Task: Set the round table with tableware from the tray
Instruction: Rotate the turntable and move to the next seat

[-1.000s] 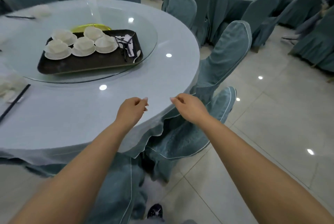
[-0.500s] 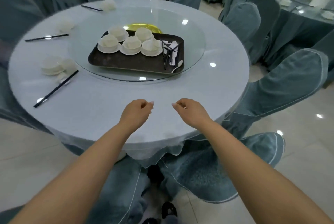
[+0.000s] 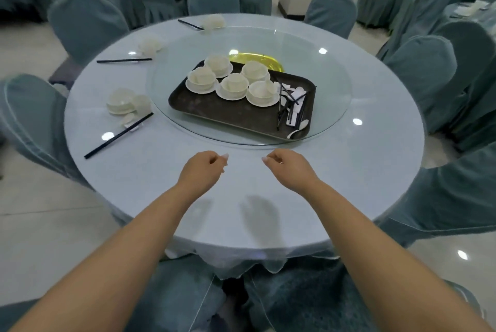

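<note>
A dark tray [image 3: 228,114] rests on the glass turntable [image 3: 330,95] in the middle of the round table [image 3: 362,165]. Several white bowl-and-saucer sets [image 3: 233,85] stand on the tray's far half; black chopsticks, white rests and a spoon [image 3: 291,106] lie at its right end. My left hand [image 3: 202,172] and my right hand [image 3: 288,168] hover side by side over the table's near part, fingers loosely curled, holding nothing. Both are short of the tray.
Three places on the left and far side hold white bowls [image 3: 122,102] with black chopsticks [image 3: 118,136]. Blue-covered chairs [image 3: 421,74] ring the table, one [image 3: 295,302] right below my arms. A yellow disc [image 3: 255,59] shows behind the tray.
The view has swung left and closer, so the table now lies straight ahead. Both hands, before at the table's edge, now reach over its near surface, still loosely curled and holding nothing.
</note>
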Motion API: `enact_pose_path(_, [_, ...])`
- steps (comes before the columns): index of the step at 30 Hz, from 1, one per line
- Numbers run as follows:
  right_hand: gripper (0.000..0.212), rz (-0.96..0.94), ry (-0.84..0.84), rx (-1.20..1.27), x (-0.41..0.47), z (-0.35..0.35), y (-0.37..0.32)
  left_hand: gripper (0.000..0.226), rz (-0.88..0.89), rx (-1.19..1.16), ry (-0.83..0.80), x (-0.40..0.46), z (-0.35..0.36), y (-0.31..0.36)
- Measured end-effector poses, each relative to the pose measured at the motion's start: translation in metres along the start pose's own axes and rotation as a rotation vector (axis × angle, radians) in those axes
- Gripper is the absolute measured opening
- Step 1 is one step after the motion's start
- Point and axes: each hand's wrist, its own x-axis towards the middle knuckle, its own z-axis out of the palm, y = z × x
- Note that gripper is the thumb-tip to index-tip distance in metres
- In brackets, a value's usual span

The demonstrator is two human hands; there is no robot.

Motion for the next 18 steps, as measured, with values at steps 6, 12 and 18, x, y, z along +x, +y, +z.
enact_pose_path(6, [0.029,0.014,-0.044,-0.019,0.050,0.018,-0.023,0.037,-0.021,-0.025,-0.012,0.058,-0.023,-0.014])
enact_pose_path(12, [0.028,0.042,-0.077,-0.030,0.096,0.039,-0.044,0.037,-0.041,-0.026,-0.047,0.109,-0.042,-0.032])
enact_pose_path(18, [0.030,0.107,-0.077,-0.050,0.126,0.057,-0.052,0.038,-0.046,-0.038,-0.102,0.152,-0.050,-0.052])
